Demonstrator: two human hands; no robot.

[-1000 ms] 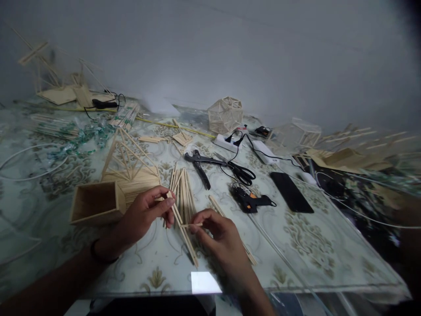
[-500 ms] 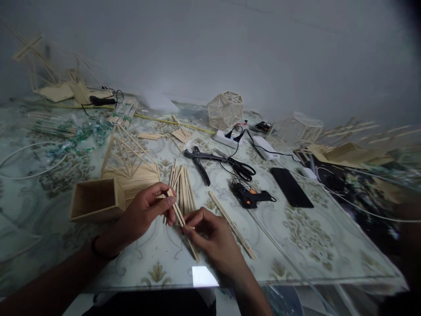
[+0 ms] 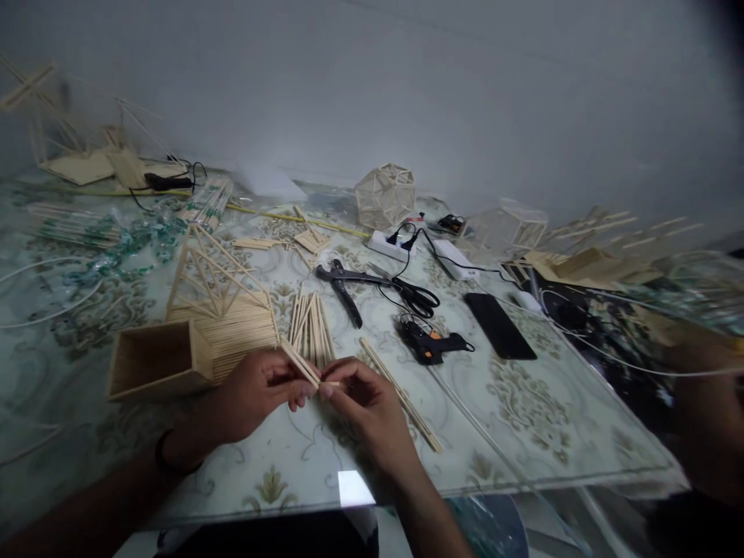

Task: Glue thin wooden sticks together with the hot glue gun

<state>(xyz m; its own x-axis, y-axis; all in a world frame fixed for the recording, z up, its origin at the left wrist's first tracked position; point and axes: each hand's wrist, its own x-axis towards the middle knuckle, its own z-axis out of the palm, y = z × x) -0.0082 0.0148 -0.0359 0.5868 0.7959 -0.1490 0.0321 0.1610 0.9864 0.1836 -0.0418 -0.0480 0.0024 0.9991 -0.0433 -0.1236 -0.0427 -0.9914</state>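
Between my two hands are a few thin wooden sticks (image 3: 301, 361), pinched close together above the table's front part. My left hand (image 3: 259, 391) is closed, thumb and fingers gripping the sticks from the left. From the right, my right hand (image 3: 367, 403) pinches their lower ends, with a short stick end showing by its fingertips. Just behind lies a loose bundle of sticks (image 3: 311, 324). To the left stand an open wooden box (image 3: 152, 360) and a stick-built panel with a triangular frame (image 3: 218, 283). A few longer sticks (image 3: 402, 397) lie right of my right hand.
A glue gun (image 3: 433, 341), scissors (image 3: 415, 294), a black cutter (image 3: 342, 287) and a phone (image 3: 500, 325) lie to the right. Power strips (image 3: 392, 245) with cables stand behind. A polyhedral stick frame (image 3: 385, 195) is at the back. Another person's arm (image 3: 706, 411) shows at far right.
The held sticks have turned; their lower ends, which reached toward the table's front, now sit at my fingertips. My hands are closer together. The whole view has shifted slightly.
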